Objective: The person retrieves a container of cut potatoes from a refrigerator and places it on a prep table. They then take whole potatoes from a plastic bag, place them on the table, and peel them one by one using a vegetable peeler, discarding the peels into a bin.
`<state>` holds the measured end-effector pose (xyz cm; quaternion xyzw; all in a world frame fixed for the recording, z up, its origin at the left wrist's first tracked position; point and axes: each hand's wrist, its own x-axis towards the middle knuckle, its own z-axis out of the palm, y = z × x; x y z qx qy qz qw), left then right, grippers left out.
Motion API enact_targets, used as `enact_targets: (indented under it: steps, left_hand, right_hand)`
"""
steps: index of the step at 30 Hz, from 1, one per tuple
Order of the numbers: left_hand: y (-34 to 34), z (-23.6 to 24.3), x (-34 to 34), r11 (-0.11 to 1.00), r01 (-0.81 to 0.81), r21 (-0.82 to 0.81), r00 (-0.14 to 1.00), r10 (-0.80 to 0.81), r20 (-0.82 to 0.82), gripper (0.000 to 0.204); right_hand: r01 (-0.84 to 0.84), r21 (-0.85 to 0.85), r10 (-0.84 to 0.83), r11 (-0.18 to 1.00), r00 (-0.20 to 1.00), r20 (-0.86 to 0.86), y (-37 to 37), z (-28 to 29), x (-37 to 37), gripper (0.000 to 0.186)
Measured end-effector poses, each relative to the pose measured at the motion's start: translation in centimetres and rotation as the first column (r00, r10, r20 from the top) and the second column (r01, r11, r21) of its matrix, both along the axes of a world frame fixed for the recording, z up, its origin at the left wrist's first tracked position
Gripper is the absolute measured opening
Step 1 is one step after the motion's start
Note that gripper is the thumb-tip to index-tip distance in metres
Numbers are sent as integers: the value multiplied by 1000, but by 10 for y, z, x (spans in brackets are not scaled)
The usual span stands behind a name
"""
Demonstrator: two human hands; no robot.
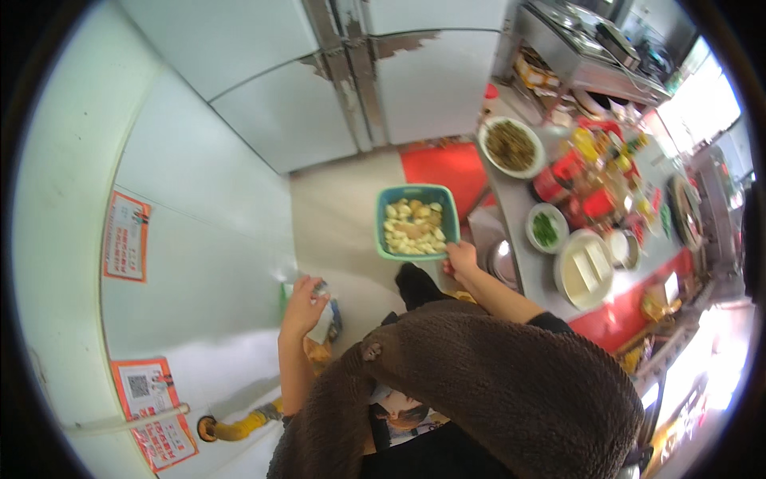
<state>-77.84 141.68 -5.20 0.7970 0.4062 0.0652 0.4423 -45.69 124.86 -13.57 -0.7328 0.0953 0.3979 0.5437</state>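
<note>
My right hand (461, 259) grips the near right corner of a green rectangular plastic basin (383, 244). In the basin lie many pale yellow peeled pieces (405, 239), like small potatoes or garlic cloves; their exact kind is hard to tell. Off to the left, my left hand (302, 307) is closed with its fingers curled around something small and greyish. What that is I cannot make out. Just beside and below this hand stand a whitish-green bag or package (321, 329) and something orange, both partly covered by my arm.
A steel table (511, 209) on the right bears a bowl of brown shredded food (511, 147), a bowl of chopped greens (546, 228), a bowl with white blocks (584, 270) and several bottles. White cabinet doors (435, 88) stand ahead; a yellow pipe (239, 428) juts out lower left.
</note>
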Motion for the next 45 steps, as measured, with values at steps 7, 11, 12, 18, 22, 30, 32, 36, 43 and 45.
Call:
enact_targets:
  steps: [7,11,12,18,22,30,32,36,43,45]
  left_hand:
    - [202,-7,74,993,60,106,952,-25,-306,48]
    - [303,-17,166,980,95,173,981,-62,-186,53]
    - [338,-22,199,977,96,193,994,-84,-70,56]
    - [532,-84,435,973,104,208,994,-106,3,71]
    - [570,-109,528,958,-135,254,984,99,147,67]
    - [568,-123,541,945,-299,131,888,226,401,52]
    - [540,-135,508,961,-241,131,911,178,372,55]
    - [455,-124,385,989,-123,77,944,92,317,62]
    - [355,-111,145,838,-535,-108,844,525,-110,92]
    - [381,-143,101,753,-659,6,748,654,113,91]
  right_hand:
    - [-11,112,10,994,1000,5,130,-13,80,11]
    - [-5,-6,5,1000,999,-39,177,-9,107,10]
    - [-4,94,7,996,1000,-27,193,-9,114,10]
    - [76,185,-102,980,985,136,265,-10,152,10]
    - [153,-31,-153,988,988,-20,250,-18,138,11]
    - [241,-38,-238,970,969,62,267,-31,147,13]
    - [250,-50,-246,967,967,70,276,-36,152,13]
    - [230,-88,-220,969,969,116,291,-53,170,11]
    - [-150,-187,161,971,986,49,440,-90,193,8]
    - [-200,-46,200,979,980,6,515,-132,196,8]
